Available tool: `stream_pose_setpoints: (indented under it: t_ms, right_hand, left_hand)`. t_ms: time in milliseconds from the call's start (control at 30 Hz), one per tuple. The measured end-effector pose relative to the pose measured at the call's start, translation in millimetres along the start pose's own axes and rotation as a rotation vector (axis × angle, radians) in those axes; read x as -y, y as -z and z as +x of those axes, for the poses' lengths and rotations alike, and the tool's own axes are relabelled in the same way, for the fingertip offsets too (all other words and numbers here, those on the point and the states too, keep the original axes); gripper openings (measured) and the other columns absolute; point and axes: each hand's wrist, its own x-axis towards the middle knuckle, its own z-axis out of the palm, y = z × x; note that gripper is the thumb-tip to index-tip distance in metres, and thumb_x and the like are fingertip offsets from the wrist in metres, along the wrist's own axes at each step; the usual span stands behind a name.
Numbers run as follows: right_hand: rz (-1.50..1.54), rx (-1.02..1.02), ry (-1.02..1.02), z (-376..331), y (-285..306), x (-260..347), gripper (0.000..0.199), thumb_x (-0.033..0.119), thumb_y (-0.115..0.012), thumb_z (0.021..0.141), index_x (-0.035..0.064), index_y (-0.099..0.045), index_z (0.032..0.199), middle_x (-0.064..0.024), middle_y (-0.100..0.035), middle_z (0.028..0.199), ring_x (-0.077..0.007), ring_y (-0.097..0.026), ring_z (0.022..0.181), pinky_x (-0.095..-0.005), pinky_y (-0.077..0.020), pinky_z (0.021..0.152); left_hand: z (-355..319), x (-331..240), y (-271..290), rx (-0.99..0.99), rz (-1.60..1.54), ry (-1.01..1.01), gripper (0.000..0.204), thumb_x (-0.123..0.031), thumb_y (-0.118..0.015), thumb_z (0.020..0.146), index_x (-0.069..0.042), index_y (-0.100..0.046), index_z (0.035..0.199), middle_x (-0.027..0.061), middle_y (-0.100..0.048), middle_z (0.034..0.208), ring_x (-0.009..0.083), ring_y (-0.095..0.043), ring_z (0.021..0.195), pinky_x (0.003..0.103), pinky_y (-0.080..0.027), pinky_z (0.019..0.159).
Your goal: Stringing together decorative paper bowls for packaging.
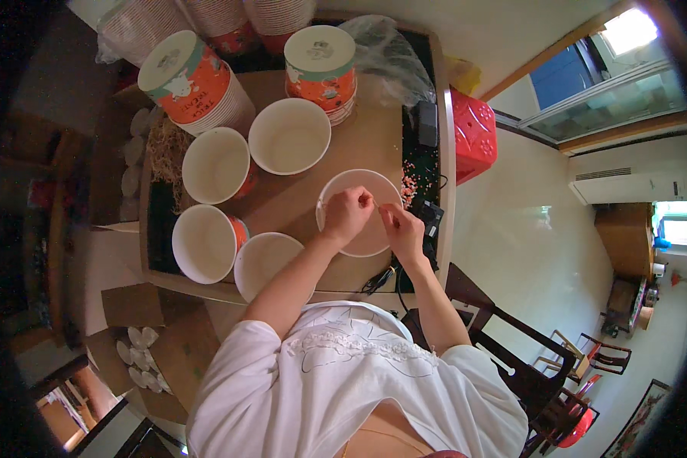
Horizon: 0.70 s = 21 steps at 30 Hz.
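Over a round white paper tub [330,188] my two hands come close together. My left hand [348,213] is closed in a pinch, its fingertips turned toward the right hand. My right hand [402,233] is pinched too, a little nearer to me. Something thin and small seems to run between the fingertips, but I cannot make out what it is. The tub's inside is partly hidden by my hands. Beside my left forearm stands another open white tub [263,259], partly covered by that arm.
More open tubs [290,136] stand on the brown table board [374,137]. Behind them are upturned orange tub stacks [198,88] and a clear plastic bag [385,57]. Small pink bits [409,185] lie at the right, near black devices [430,220] and a red stool [473,136].
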Motion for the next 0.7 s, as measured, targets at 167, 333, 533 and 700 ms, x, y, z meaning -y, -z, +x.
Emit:
stream_pose_setpoints:
  t_ms: [167,333,533,700]
  right_hand:
    - [0.037,0.039,-0.014,-0.6,3.5,2.3,0.011,0.014,-0.062,0.082,0.0101,-0.061,0.092,-0.0126,-0.060,0.069,-0.0255,-0.059,0.058,-0.0332,-0.0450,0.051]
    - [0.080,-0.024,0.023,3.5,8.6,16.0,0.009,0.011,-0.063,0.081,0.0079,-0.062,0.089,-0.0105,-0.060,0.083,-0.0251,-0.061,0.069,-0.0326,-0.0476,0.058]
    - [0.118,-0.098,0.085,7.4,19.0,21.4,0.012,0.002,-0.067,0.074,0.0058,-0.063,0.085,-0.0098,-0.057,0.084,-0.0264,-0.058,0.075,-0.0322,-0.0480,0.064]
    - [0.109,-0.104,0.159,1.0,22.5,12.8,0.014,-0.001,-0.066,0.072,0.0050,-0.063,0.083,-0.0097,-0.055,0.088,-0.0249,-0.055,0.083,-0.0327,-0.0471,0.069]
  left_hand:
    - [-0.6,-0.4,-1.3,-0.030,-0.019,0.031,0.007,-0.012,-0.063,0.072,-0.005,-0.063,0.075,0.0113,-0.064,0.070,0.0274,-0.063,0.065,0.036,-0.050,0.059]
    - [-0.1,-8.6,5.0,0.065,-0.102,0.037,0.008,-0.010,-0.065,0.074,-0.003,-0.064,0.077,0.0114,-0.065,0.071,0.0226,-0.063,0.065,0.032,-0.050,0.059]
    - [-9.1,-25.2,23.0,0.122,-0.128,0.032,0.009,-0.011,-0.063,0.077,-0.002,-0.063,0.078,0.0125,-0.065,0.074,0.0252,-0.064,0.069,0.034,-0.050,0.061]
    - [-17.2,-45.4,37.5,0.196,-0.078,0.023,0.010,-0.009,-0.063,0.080,0.000,-0.063,0.084,0.0106,-0.064,0.076,0.0132,-0.060,0.065,0.027,-0.047,0.060]
